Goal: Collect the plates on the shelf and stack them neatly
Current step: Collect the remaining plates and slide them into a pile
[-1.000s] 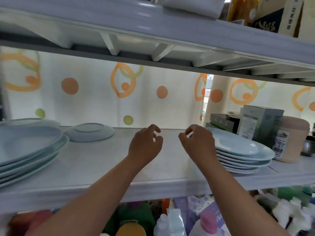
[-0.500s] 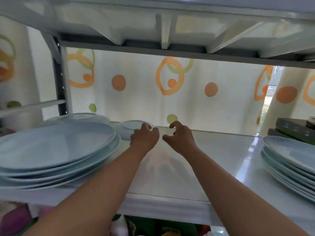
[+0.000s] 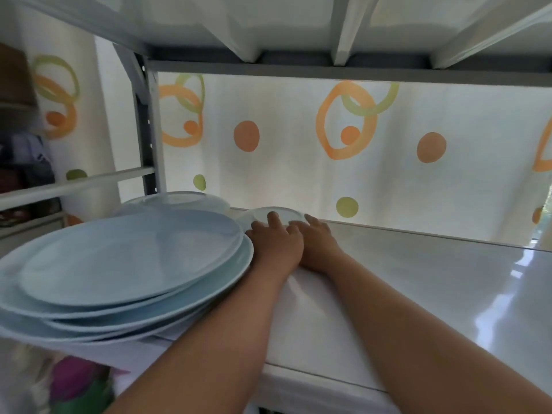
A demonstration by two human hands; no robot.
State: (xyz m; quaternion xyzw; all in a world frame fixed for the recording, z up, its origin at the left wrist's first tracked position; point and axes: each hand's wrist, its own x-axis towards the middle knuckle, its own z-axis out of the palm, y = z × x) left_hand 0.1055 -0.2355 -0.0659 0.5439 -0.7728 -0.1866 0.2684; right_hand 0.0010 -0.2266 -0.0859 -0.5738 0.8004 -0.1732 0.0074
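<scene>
A small pale blue plate lies upside down at the back of the white shelf, against the curtain. My left hand lies on its near side with one finger stretched over the upturned base. My right hand is pressed against my left, fingertips touching the plate's right rim. A stack of several large pale blue plates sits just left of my left wrist. Behind that stack lies another pale blue plate.
A dotted, ringed curtain closes off the back of the shelf. The upper shelf's ribs hang low overhead. A grey upright post stands at the left. Bottles and coloured items show blurred below the shelf edge.
The view has swung left and closer; the right-hand plate stack has left the frame. Both hands moved forward from mid-shelf to the small upside-down plate and now touch it.
</scene>
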